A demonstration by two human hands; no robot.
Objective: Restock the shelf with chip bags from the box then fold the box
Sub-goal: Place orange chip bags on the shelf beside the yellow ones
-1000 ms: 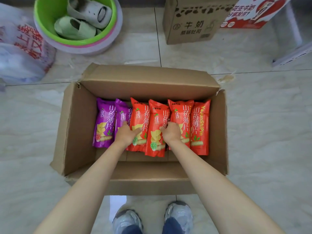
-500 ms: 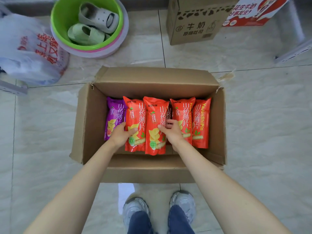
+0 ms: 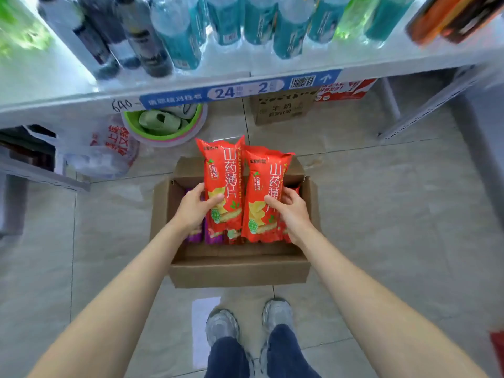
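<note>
hidden: purple bags (image 3: 195,233) mostly covered below the grips; shelf (image 3: 90,91) bottles blurred, tops cut off | grip: left hand (image 3: 194,208) wraps 1 red bag (image 3: 222,181), right hand (image 3: 292,211) wraps another red bag (image 3: 266,192), bags touching, upright above box (image 3: 240,270) | room: bare floor around box; shelf edge beyond bag tops

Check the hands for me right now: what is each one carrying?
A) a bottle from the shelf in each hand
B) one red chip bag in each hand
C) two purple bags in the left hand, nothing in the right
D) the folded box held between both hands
B: the left hand grips one red chip bag and the right hand grips another red bag, both above the open box.
</note>
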